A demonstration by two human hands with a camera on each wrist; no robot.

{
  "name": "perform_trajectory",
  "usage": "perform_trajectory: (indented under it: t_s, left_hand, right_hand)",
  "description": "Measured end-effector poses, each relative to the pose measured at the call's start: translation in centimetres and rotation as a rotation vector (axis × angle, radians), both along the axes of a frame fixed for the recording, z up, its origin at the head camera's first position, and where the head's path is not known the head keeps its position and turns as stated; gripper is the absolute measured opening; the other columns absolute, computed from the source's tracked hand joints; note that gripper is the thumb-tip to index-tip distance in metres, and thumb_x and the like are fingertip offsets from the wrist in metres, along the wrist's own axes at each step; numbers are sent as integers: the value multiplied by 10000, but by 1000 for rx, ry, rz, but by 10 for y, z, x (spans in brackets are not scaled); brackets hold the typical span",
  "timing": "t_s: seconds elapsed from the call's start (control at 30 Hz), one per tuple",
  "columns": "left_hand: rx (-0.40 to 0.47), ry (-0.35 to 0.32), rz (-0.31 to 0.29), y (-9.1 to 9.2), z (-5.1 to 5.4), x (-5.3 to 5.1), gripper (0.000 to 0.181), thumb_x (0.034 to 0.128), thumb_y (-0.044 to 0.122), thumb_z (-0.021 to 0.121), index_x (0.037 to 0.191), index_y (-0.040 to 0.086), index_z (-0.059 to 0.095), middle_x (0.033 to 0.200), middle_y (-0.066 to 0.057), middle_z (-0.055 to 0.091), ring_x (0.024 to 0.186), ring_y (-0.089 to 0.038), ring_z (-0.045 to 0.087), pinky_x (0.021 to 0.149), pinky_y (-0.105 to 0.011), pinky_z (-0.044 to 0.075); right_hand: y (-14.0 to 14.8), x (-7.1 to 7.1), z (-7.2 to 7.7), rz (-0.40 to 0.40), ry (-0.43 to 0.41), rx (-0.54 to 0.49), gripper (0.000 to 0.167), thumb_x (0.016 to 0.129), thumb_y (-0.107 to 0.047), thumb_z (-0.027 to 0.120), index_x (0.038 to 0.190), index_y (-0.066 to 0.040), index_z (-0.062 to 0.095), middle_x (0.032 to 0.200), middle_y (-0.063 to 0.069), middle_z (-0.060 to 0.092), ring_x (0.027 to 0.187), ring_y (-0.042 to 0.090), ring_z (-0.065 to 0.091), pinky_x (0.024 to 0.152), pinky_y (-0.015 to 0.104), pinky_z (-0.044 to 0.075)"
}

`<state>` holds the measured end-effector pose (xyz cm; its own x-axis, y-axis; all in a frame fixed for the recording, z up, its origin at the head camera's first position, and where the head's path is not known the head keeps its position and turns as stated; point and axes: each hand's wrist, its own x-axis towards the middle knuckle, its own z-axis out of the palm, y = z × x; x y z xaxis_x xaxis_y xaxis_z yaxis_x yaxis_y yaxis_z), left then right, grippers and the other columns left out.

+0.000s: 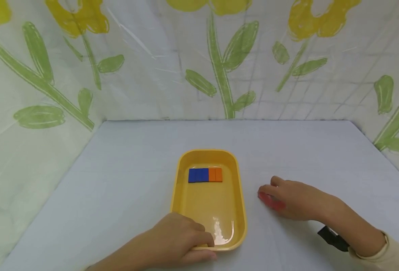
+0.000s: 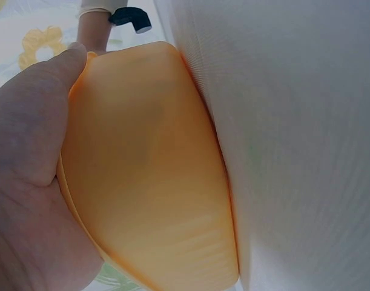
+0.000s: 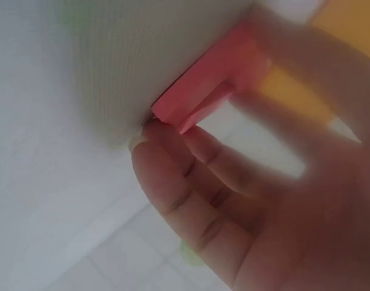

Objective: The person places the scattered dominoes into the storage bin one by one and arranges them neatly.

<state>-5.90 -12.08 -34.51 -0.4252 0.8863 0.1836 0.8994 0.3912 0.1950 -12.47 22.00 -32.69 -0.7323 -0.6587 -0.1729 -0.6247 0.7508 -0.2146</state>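
A yellow tray [image 1: 208, 152] stands upright in the middle of the table. Inside it, near the far end, blue tiles [image 1: 198, 175] and orange tiles [image 1: 215, 174] lie side by side in one row. My left hand [image 1: 177, 241] grips the tray's near left rim, fingers over the edge and thumb outside; the left wrist view shows the tray's outer wall [image 2: 148, 163] against the palm. To the right of the tray, my right hand [image 1: 297, 199] holds red flat pieces [image 3: 203, 85] between thumb and fingers, low over the table. Fingers hide part of them, so their number is unclear.
The pale table [image 1: 131, 150] has its far edge against a white curtain [image 1: 145, 75] printed with yellow flowers. Curtain also hangs on the left and right sides. A black strap [image 1: 333, 239] sits at the right wrist.
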Motion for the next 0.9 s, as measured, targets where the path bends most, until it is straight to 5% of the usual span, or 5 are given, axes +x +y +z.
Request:
perform_trajectory:
  t_s: [0.27,0.67,0.8,0.9]
  left_hand:
    - [28,33,-25,1,-1,-2,292,1021,493,520,871,287,661,724,194,537,606,69,424,535,-102,285]
    - [64,-5,-30,-1,-1,-1,280,1035,475,503,910,276,657,755,204,542,645,74,431,569,-111,314]
    - [73,26,-34,-1,-1,-1,277,1027,473,521,889,274,655,740,199,541,630,70,426,561,-107,305]
    - [82,61,-35,-1,0,-1,276,1019,474,537,862,274,643,726,193,530,620,64,425,553,-109,304]
  right_hand:
    - [7,-3,-2,-41,45,-39,380,795,-275,844,1087,-181,621,855,-73,455,626,67,432,586,257,416]
    - [-4,-2,-4,-226,183,193,496,845,-580,720,794,-104,587,713,-3,461,590,156,444,508,331,410]
    - [-1,-2,0,-202,159,152,473,811,-558,766,920,-110,659,811,6,547,676,172,510,546,340,464]
    - [3,-3,3,-105,119,49,407,762,-411,862,1052,-197,672,996,4,602,817,188,559,653,358,516]
